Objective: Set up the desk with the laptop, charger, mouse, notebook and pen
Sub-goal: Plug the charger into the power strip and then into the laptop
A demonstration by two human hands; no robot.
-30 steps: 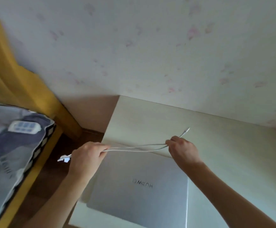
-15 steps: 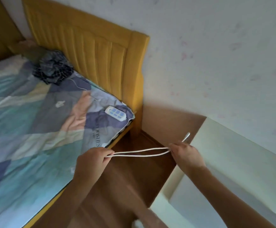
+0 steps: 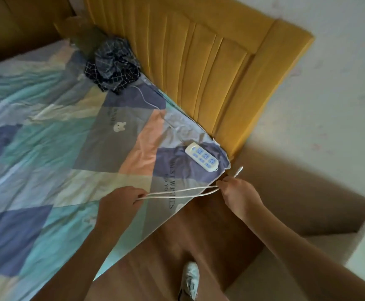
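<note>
Near the power strip (image 3: 201,156) now, off the bench; both hands grip the charger cable (image 3: 177,191), left hand (image 3: 120,205), right hand (image 3: 238,194), so plugging in looks next.

The charger cable (image 3: 177,191) looked like smooth white plastic with a faint sheen. The power strip (image 3: 201,157) was glossy white plastic. The bedsheet (image 3: 46,148) was soft, matt, creased cloth; the headboard (image 3: 199,72) was ribbed mustard fabric. The floor (image 3: 199,231) showed smooth brown wood grain. The wall (image 3: 329,105) at right was matt.
</note>
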